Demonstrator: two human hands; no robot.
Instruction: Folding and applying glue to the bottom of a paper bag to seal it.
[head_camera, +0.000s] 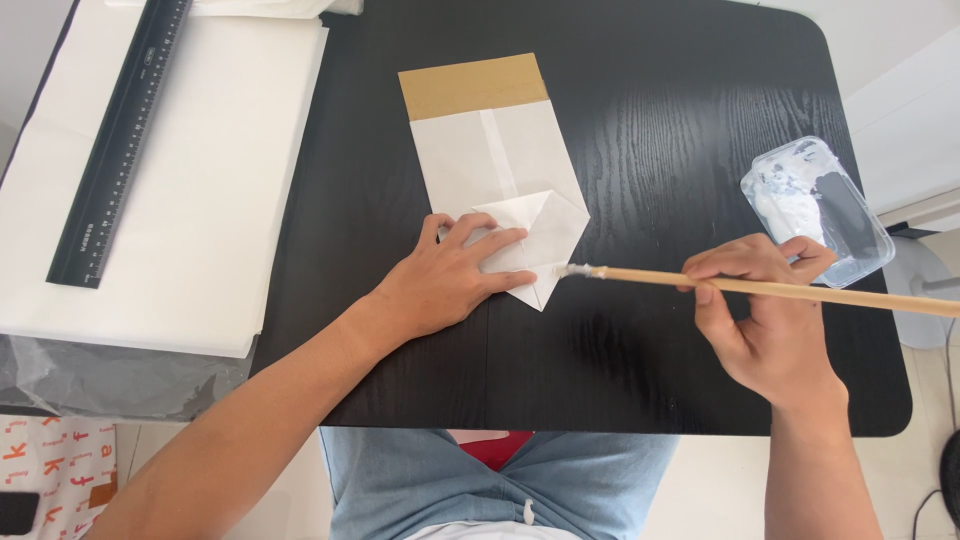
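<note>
A folded white paper bag (500, 160) with a brown cardboard strip at its far end lies flat on the black table (680, 120). My left hand (450, 280) presses down on the bag's near end, fingers spread over the folded flaps. My right hand (765, 320) holds a long wooden-handled brush (760, 287), whose white-coated tip touches the edge of the folded flap beside my left fingers.
A clear plastic tray of white glue (815, 208) sits at the table's right edge. A stack of white paper sheets (190, 180) with a black ruler (120, 140) on it lies to the left, above crumpled clear plastic (100, 385).
</note>
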